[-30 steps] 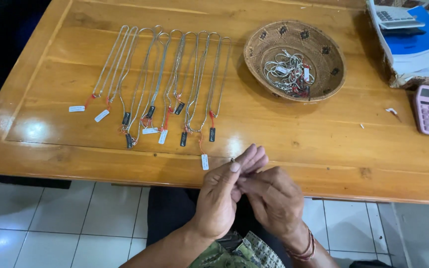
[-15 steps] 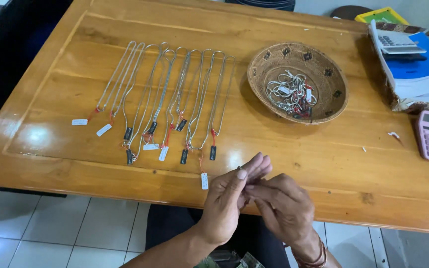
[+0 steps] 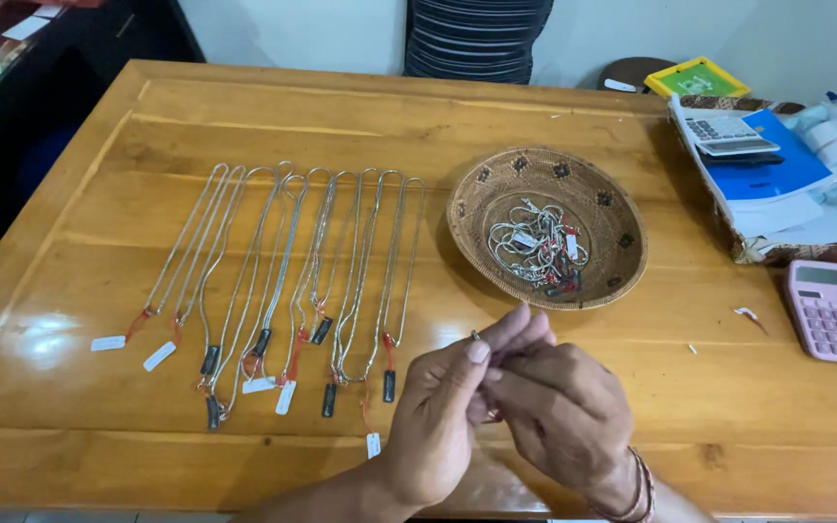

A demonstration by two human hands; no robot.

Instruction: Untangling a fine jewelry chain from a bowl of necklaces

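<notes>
Lower centre of frame: our left hand [image 3: 438,416] and right hand [image 3: 564,416] meet above the table [image 3: 709,407] edge. Fingers [image 3: 472,353] of both pinch closed on a small metal clasp [image 3: 476,335], thin, silvery, mostly hidden. Left of frame: silver chain necklaces [image 3: 293,281] in a row, tagged. Woven basket [image 3: 622,218] above holds tangled chains.

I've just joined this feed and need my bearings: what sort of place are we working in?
Probably a small jewellery shop or workroom. Silver chains with price tags lie in a row on a wooden table, a woven basket holds more tangled chains, and a pink calculator sits beside paperwork.
</notes>
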